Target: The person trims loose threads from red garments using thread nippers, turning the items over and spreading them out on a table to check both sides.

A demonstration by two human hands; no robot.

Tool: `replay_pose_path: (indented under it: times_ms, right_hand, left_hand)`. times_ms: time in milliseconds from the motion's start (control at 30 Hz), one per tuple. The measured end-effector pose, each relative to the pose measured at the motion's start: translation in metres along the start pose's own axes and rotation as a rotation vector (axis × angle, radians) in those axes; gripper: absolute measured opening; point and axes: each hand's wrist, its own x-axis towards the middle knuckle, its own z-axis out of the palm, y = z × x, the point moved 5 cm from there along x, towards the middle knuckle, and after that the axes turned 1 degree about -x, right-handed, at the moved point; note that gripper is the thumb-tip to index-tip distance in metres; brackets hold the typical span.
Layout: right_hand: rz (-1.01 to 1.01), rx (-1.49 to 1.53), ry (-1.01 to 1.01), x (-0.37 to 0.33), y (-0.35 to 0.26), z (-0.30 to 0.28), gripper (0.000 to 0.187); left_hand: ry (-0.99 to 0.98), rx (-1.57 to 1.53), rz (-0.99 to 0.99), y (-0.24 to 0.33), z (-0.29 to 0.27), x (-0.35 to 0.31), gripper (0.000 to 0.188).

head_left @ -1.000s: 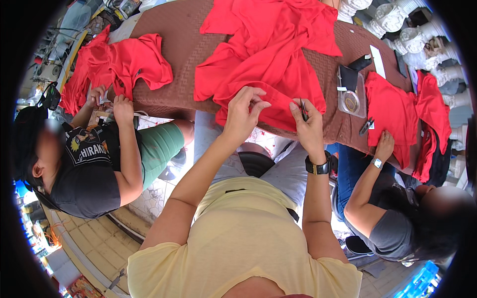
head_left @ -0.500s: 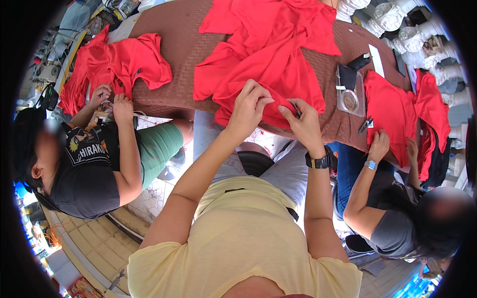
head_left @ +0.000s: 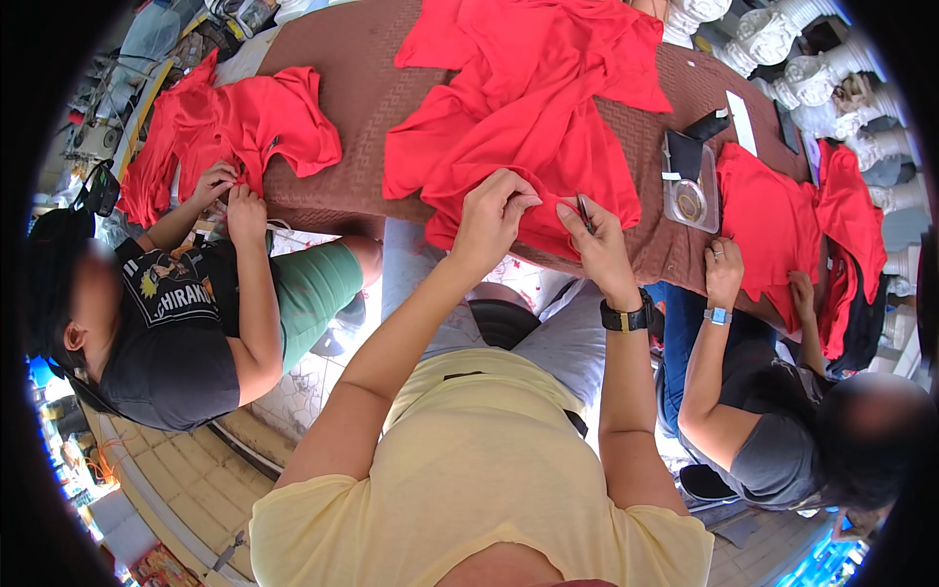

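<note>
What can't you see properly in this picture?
All in the head view:
- Dark tool: its shape is mostly hidden by the right hand.
- Left hand: its bent fingers hide whether they pinch anything.
- Middle red cloth: its far end is cut off by the top edge.
- Round coil in the clear box: too small to tell what it is.

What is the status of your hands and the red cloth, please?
Left hand pinched at red cloth, grip on it unclear. Right hand holds slim dark tool. Cloth bunched, partly over table edge. Clear plastic box off right, not in way.
</note>
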Motion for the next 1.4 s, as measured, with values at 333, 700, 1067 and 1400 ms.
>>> replay_pose_path:
  times_ms: [333, 700, 1067, 1400]
  right_hand:
    - [-0.185, -0.16, 0.245, -0.003, -0.016, -0.001, 0.019]
    - [0.187, 0.148, 0.029, -0.048, 0.01, 0.055, 0.053]
    - [0.206, 0.354, 0.031, -0.029, 0.029, 0.055, 0.043]
    - [0.156, 0.38, 0.069, -0.025, 0.026, 0.065, 0.042]
  left_hand:
    - [-0.025, -0.13, -0.041, -0.005, -0.001, -0.01, 0.004]
    - [-0.051, -0.169, -0.045, -0.007, -0.002, -0.011, 0.001]
    - [-0.072, -0.152, -0.046, -0.004, -0.003, -0.013, 0.006]
    - [-0.069, -0.191, -0.112, -0.008, -0.003, -0.016, 0.003]
